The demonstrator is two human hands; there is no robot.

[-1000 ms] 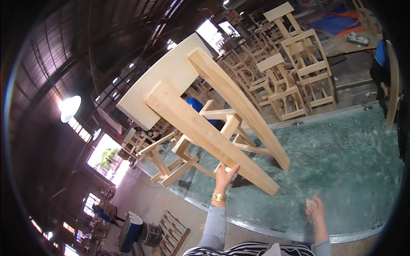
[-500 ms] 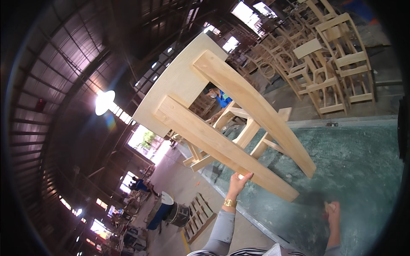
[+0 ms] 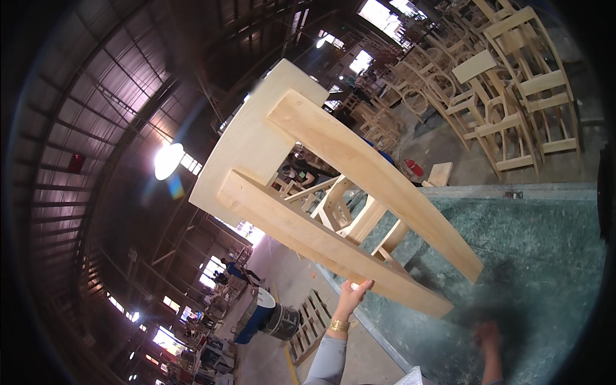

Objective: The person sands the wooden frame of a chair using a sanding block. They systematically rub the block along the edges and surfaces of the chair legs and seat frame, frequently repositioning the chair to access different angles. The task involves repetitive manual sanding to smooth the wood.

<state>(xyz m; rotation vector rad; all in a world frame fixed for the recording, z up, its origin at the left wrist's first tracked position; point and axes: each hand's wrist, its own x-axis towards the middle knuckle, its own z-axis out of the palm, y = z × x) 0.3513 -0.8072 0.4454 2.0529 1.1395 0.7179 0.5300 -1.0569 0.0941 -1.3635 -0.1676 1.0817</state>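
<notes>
Left hand (image 3: 350, 298) grips the lower leg of a pale wooden stool (image 3: 333, 192) tilted up above the green workbench (image 3: 545, 256), right hand (image 3: 487, 335) blurred near the bench, grip unclear.

I see a green, mottled work surface (image 3: 526, 256) at the right, with rows of unfinished pale wooden chair frames (image 3: 513, 96) stacked beyond it. Lower left, a wooden slatted pallet (image 3: 308, 324) lies beside a dark round drum (image 3: 279, 321) on the concrete floor (image 3: 282, 276).
</notes>
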